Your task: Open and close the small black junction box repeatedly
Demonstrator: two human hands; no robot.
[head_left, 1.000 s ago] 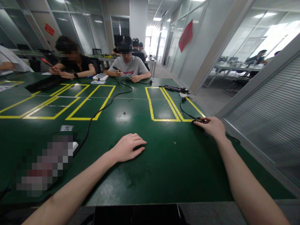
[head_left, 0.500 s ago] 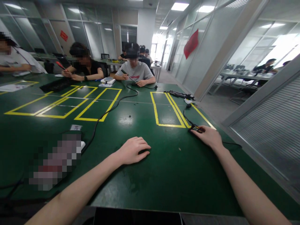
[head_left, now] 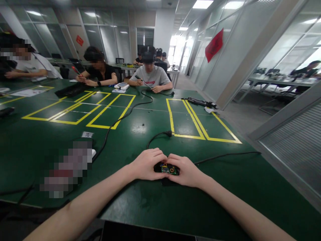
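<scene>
An opened power adapter (head_left: 171, 169), a black case with a green circuit board and copper coils showing, sits low over the near middle of the table. My left hand (head_left: 147, 164) grips its left end between thumb and fingers. On its right end, my right hand (head_left: 188, 170) is closed the same way. Fingers cover both ends of the case. From behind my left hand a short black cord curves up to a power plug (head_left: 168, 133). Another thin black cord (head_left: 228, 155) runs off to the right from behind my right hand.
Yellow tape outlines (head_left: 188, 136) mark the green table (head_left: 140, 207). A blurred-out item (head_left: 72, 164) lies at the left, near a long black cable (head_left: 107, 134). A black folded tripod-like object (head_left: 199, 102) rests at the far right. Several co-workers (head_left: 151, 75) sit across the table.
My right hand has brought the adapter from the right side to the middle, its plug cord trailing along. My left hand, empty before, now holds the other end. The view has shifted slightly.
</scene>
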